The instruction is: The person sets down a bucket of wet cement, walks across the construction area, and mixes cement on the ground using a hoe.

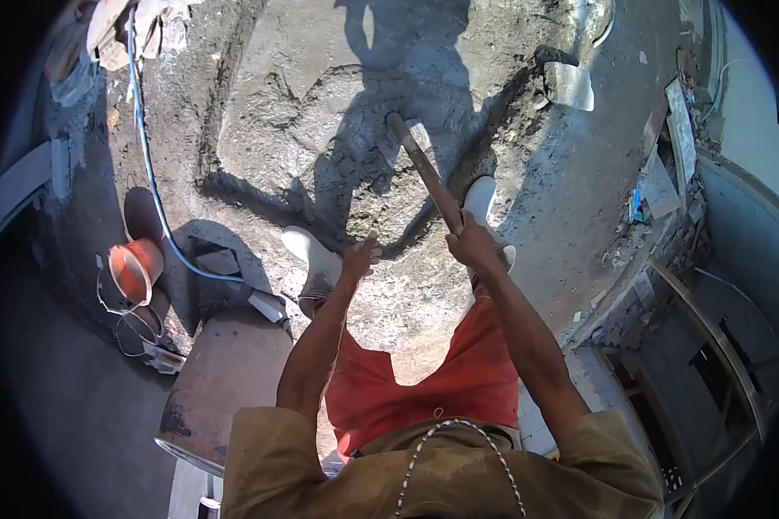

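Observation:
My right hand (472, 243) is closed around the wooden handle of a hoe (428, 177). The handle slants up and left over wet grey mortar (303, 130), and a pale flat blade shows beside its far end. My left hand (361, 259) is off the handle, fingers partly curled and apart, with nothing visible in it. It hovers by the near edge of the mortar, above the left white boot (307, 248). The right white boot (479, 197) stands beside the handle.
An orange bucket (136, 270) stands at left, near a blue hose (147, 164) running along the ground. A rusty drum (229, 372) is close by my left side. Rubble and boards (681, 130) line the right edge, with a wooden frame (710, 329) below.

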Demonstrator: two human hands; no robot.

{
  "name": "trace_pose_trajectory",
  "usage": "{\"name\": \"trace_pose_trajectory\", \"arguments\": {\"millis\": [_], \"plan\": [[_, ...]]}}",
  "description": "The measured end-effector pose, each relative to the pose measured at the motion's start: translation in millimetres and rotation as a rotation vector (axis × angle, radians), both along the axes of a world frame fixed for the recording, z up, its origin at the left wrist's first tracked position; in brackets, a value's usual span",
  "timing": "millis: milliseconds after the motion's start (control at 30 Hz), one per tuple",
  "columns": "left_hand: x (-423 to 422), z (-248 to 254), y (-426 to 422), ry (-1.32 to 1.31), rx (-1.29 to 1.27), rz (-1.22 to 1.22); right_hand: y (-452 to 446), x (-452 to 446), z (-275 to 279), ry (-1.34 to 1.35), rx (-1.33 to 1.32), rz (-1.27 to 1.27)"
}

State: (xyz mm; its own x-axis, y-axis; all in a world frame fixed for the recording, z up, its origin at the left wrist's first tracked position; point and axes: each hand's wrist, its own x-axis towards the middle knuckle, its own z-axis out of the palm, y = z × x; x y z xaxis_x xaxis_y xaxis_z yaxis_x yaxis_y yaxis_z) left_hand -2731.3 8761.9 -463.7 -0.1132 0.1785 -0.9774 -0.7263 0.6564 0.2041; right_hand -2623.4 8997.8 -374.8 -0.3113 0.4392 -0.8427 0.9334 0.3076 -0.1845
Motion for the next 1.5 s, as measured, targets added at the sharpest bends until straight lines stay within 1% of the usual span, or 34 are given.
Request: {"name": "trace_pose_trajectory", "arguments": {"millis": [33,67,133,200,233,333,367,400,467,500,567,633,700,733,800,867,900,933,1000,1067,1100,1133,1200,1267,1300,1333,1400,1433,1467,1500], "plan": [[5.8,-9.9,30.5,-0.045,-0.007,-0.039,-10.9,14.0,-3.0,0.018,-0.013,0.005],[14.1,-27.9,54.9,-0.126,0.013,0.044,-22.9,27.5,-4.8,0.04,-0.023,0.015],[32.0,-58.2,95.2,-0.203,0.008,0.108,-54.4,50.8,1.1,-0.022,-0.031,-0.009],[41.9,-78.3,120.2,-0.227,0.097,0.037,-88.1,78.6,-0.8,-0.016,-0.106,-0.136],[56.9,-114.1,114.1,-0.224,0.095,0.06,-105.4,93.1,-2.8,-0.005,-0.121,-0.177],[63.8,-115.3,127.7,0.124,-0.007,-0.052,-148.0,123.1,-19.3,0.044,-0.152,-0.295],[70.0,-131.9,125.1,0.062,-0.006,0.043,-153.1,121.7,-19.1,0.003,-0.168,-0.319],[72.1,-139.5,127.4,-0.032,-0.021,0.071,-159.0,124.4,-21.9,-0.002,-0.179,-0.345],[77.5,-144.8,121.9,-0.215,-0.061,0.121,-166.4,131.7,-25.4,0.11,-0.121,-0.38],[82.7,-142.7,121.2,-0.122,-0.087,0.076,-170.8,134.0,-23.3,0.097,-0.153,-0.396],[88.5,-136.1,107.6,-0.032,-0.101,0.122,-174.2,136.1,-17.9,0.092,-0.197,-0.428],[81.2,-108.0,95.8,-0.006,-0.101,0.189,-184.3,138.0,-6.2,0.141,-0.224,-0.411],[60.1,-65.0,79.4,-0.004,-0.08,0.289,-195.9,134.9,22.7,0.197,-0.233,-0.408],[47.1,-42.2,74.3,-0.006,-0.09,0.299,-194.5,131.8,31.5,0.224,-0.253,-0.399],[21.1,16.9,77.9,0.123,0.012,0.423,-191.3,127.1,56.9,0.271,-0.3,-0.379],[-1.2,81.2,87.5,0.146,0.02,0.595,-173.8,119.3,77.1,0.41,-0.231,-0.402],[-7.1,103.2,81.9,0.108,0.131,0.699,-152.8,114.4,89.1,0.396,-0.299,-0.37],[-14.1,138.3,80.7,0.051,0.151,0.688,-132.7,114.5,106.3,0.379,-0.365,-0.333],[-6.3,181.3,69.1,0.053,0.349,0.777,-94.9,132.0,135.8,0.5,-0.333,-0.25],[-4.4,263.1,100.8,0.058,0.598,0.672,-51.2,152.4,177.5,0.53,-0.241,-0.161],[-5.4,285.9,103.3,0.033,0.635,0.718,-38.2,165.2,191.2,0.575,-0.188,-0.169],[-14.0,311.0,108.0,0.093,0.635,0.742,-29.8,175.9,202.6,0.613,-0.14,-0.184],[-43.6,317.7,100.5,0.068,0.629,1.03,-16.1,187.0,215.2,0.524,0.011,-0.054],[-60.0,297.7,94.5,0.049,0.448,0.974,-20.8,217.9,185.5,0.535,0.004,-0.109],[-69.4,292.7,99.4,-0.059,0.284,1.025,-19.1,223.3,177.3,0.486,-0.048,-0.145],[-65.5,300.9,83.3,-0.023,0.291,1.024,-18.5,217.4,181.5,0.305,-0.136,-0.236],[-71.2,291.3,91.9,0.027,0.388,1.0,-30.5,233.6,150.2,0.492,-0.153,-0.4],[-68.5,298.1,82.4,0.031,0.452,1.041,-33.7,242.1,131.9,0.6,-0.178,-0.475],[-70.5,296.3,68.7,0.07,0.468,1.019,-23.4,229.3,131.7,0.638,-0.178,-0.396],[-71.5,312.2,73.3,0.167,0.36,1.068,-11.2,214.2,134.3,0.678,-0.175,-0.32]]}}
